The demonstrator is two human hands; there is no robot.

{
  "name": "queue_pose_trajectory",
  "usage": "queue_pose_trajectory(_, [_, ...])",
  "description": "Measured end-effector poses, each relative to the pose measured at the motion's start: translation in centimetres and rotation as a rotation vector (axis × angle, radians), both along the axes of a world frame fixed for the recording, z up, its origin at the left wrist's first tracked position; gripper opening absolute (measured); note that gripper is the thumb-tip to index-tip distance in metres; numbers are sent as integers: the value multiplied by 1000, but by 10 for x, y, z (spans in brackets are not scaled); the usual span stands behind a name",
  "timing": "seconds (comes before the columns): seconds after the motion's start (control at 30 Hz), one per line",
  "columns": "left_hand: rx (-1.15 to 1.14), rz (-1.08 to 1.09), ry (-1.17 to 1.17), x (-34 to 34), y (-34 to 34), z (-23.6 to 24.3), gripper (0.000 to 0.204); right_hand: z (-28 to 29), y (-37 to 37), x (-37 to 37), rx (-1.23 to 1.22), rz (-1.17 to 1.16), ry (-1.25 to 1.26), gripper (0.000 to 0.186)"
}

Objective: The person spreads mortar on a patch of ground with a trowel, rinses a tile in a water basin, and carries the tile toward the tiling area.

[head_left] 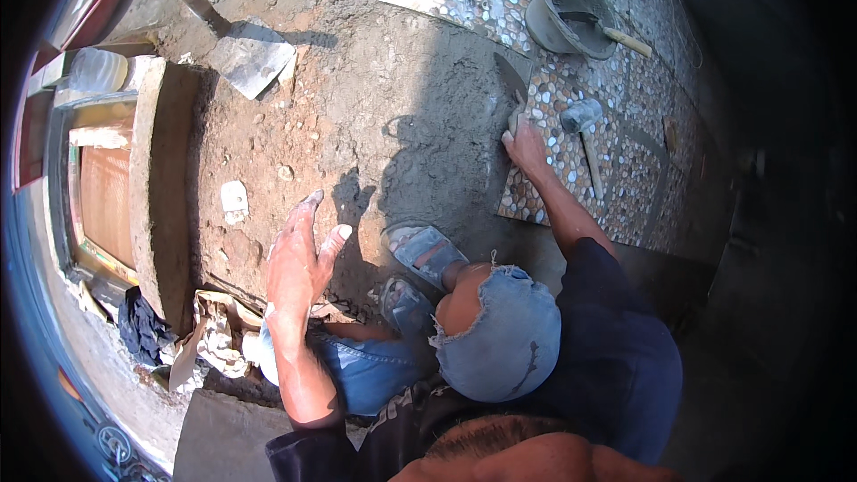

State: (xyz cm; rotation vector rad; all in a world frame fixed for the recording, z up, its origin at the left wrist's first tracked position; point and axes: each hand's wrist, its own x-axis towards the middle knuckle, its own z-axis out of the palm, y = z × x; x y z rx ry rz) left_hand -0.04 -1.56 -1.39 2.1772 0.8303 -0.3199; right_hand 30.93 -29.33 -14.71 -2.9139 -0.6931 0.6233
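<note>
My right hand (527,145) is closed around the handle of a trowel (511,76). The blade lies along the seam between the grey mortar bed (455,80) and the pebble-faced tiles (546,170). My left hand (299,259) hangs over the bare soil with fingers stretched out and nothing in it; its shadow falls on the mortar. Just right of my right hand, a mallet (582,116) with a grey head and a pale handle rests on the tiles.
A mortar bucket (544,27) with a wooden-handled tool (628,42) in it stands on the far tiles. A shovel (254,58) touches the soil at far left. A concrete kerb (165,187) runs along the left, near a torn paper bag (219,339). My sandalled feet (424,250) are beside the mortar.
</note>
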Motion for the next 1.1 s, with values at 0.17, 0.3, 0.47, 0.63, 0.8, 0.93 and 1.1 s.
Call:
queue_pose_trajectory(0.17, [-14,-43,-50,6,-3,3,59,-58,-46,-46,77,157,-2,34])
queue_pose_trajectory(0.3, [-26,-4,32,5,1,6,59,-5,-12,-48,20,254,124,34])
queue_pose_trajectory(0.47, [-13,-72,-29,11,-3,2,59,-38,13,26,69,287,-51,35])
queue_pose_trajectory(0.63, [-15,-46,-44,6,-2,2,58,-8,7,-11,-39,673,150,35])
queue_pose_trajectory(0.8, [-4,-3,-77,1,1,10,56,16,-28,-48,-36,90,198,41])
queue_pose_trajectory(0.93, [4,19,-104,-3,1,16,59,-26,-36,-101,28,-181,210,52])
queue_pose_trajectory(1.1, [8,92,-113,-1,9,16,58,-21,16,-159,233,71,338,55])
